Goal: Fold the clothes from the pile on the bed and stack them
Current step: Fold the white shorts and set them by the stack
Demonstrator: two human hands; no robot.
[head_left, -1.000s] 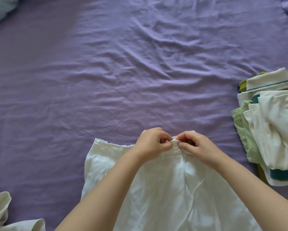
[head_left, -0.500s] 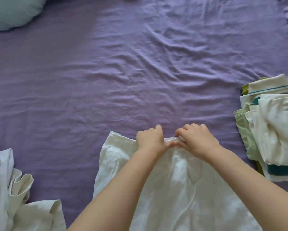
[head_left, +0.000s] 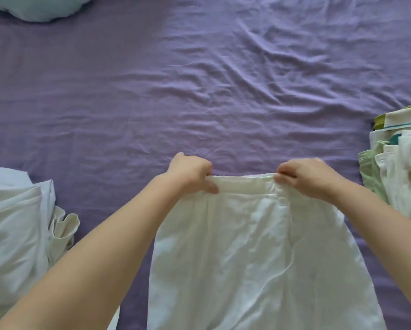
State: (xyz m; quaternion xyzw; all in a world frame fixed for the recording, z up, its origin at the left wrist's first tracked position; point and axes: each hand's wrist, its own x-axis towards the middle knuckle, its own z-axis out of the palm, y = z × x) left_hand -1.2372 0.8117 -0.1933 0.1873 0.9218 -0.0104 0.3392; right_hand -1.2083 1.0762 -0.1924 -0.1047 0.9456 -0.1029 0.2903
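Observation:
A white garment (head_left: 249,253) with a waistband and a button lies spread on the purple bed sheet (head_left: 199,91) in front of me. My left hand (head_left: 191,171) grips the left end of its waistband. My right hand (head_left: 306,177) pinches the waistband near the button, to the right. The band is stretched flat between the two hands. A heap of unfolded white cloth (head_left: 16,222) lies at the left edge. At the right edge sits a stack of folded white, green and teal clothes (head_left: 399,167).
A pale blue pillow (head_left: 40,8) rests at the top left corner. Wrinkled purple sheet fills the middle and far part of the bed.
My hands were close together at the middle of the waistband; they have moved apart, pulling it straight. The view shifted, bringing more of the white heap and the pillow into sight.

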